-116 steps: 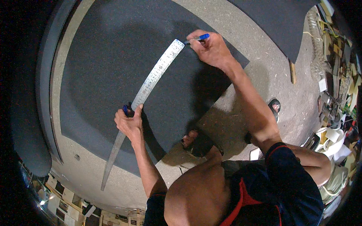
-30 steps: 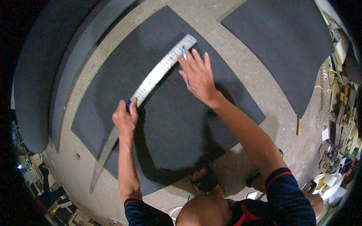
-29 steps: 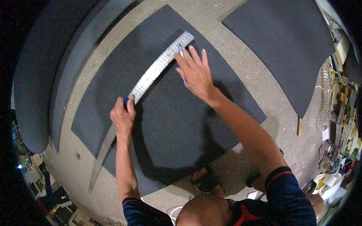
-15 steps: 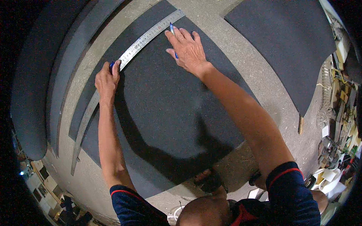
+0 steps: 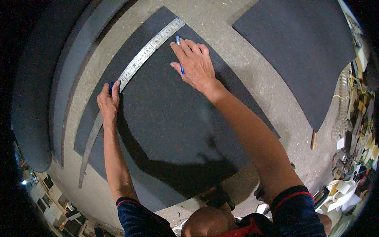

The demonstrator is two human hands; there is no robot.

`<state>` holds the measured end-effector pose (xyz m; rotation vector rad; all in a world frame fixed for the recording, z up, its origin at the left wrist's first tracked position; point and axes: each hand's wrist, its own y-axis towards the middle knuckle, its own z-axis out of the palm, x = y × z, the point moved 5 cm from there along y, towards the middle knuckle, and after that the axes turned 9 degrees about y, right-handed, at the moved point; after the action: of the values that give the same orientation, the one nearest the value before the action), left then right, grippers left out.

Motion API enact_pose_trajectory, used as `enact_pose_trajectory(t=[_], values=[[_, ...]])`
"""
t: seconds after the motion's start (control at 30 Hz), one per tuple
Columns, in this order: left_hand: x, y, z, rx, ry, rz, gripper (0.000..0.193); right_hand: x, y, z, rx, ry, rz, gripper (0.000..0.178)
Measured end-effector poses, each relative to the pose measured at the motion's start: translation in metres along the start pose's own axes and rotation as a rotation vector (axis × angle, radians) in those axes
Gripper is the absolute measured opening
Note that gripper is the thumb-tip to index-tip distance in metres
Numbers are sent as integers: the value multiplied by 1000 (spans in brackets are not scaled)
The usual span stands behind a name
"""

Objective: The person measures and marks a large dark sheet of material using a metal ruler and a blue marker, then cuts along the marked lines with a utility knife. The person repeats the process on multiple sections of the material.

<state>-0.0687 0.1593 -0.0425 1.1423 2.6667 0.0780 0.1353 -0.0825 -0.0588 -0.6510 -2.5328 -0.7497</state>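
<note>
A long metal ruler lies slantwise across a dark grey sheet on the floor, its near end reaching past the sheet's edge. My left hand is closed over the ruler at about its middle. A small dark blue object shows between the thumb and fingers there; its kind is not clear. Right of the ruler's far part, my right hand has its palm down and holds a blue pen threaded through the fingers. The pen's far end points toward the ruler without touching it.
Another dark sheet lies at the far right, with a thin wooden stick by its near corner. Long dark rolls or strips run along the left. Scraps and clutter line the right side, and more clutter sits lower left.
The sheet, ruler and left hand sit slightly lower in the picture than before. My right hand has moved a little downward, still holding the pen.
</note>
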Motion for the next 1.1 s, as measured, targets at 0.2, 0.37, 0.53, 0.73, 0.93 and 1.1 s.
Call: enact_pose_trajectory(t=[0.2, 0.37, 0.53, 0.73, 0.93, 1.1], values=[[0, 7, 1, 17, 39, 28, 48, -1, 3, -2, 4, 21, 13, 61], [1, 7, 4, 12, 50, 44, 48, 1, 3, -3, 4, 22, 24, 61], [2, 6, 5, 50, 78, 4, 46, -2, 4, -1, 5, 52, 21, 60], [2, 5, 8, -5, 131, 80, 43, -17, 19, -23, -203, 525, 46, 36], [5, 2, 10, -5, 128, 44, 44, -44, 42, 2, -137, 1082, 586, 21], [7, 2, 15, -45, 157, 68, 44, -38, 34, 4, -78, 899, 560, 19]])
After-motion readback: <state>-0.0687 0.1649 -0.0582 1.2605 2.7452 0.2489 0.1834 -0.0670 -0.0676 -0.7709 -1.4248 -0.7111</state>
